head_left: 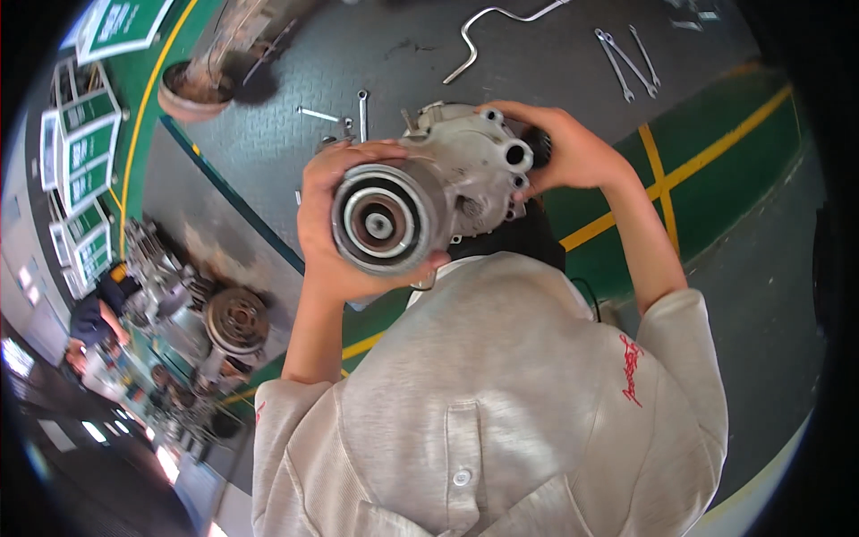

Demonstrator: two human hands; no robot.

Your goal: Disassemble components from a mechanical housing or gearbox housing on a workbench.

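Left hand (318, 219) clamped round the drum-like pulley (379, 224): fingers over its upper rim, thumb coming round the lower side, little gap. Right hand (580, 150) closed on the far end of the grey casting (470, 161), fingers over the top edge, thumb by the bored holes; a dark ribbed piece (539, 148) sits inside that grip. Pulley and casting look like one unit, held in front of the chest, ringed face toward the camera; can't tell if anything props it underneath.

To hold it well, probably: load shared across both palms, fingers clear of the pulley's ring grooves, wrists level, since the round end looks heavy and could roll.

Beyond: two wrenches (363, 116) on the dark textured surface (537, 63) past the left hand, three more wrenches (628, 64) upper right, bent rod (472, 40) top middle. Left side: rusty round part (192, 106), machinery (237, 320), co-worker (94, 313) bending beside it.
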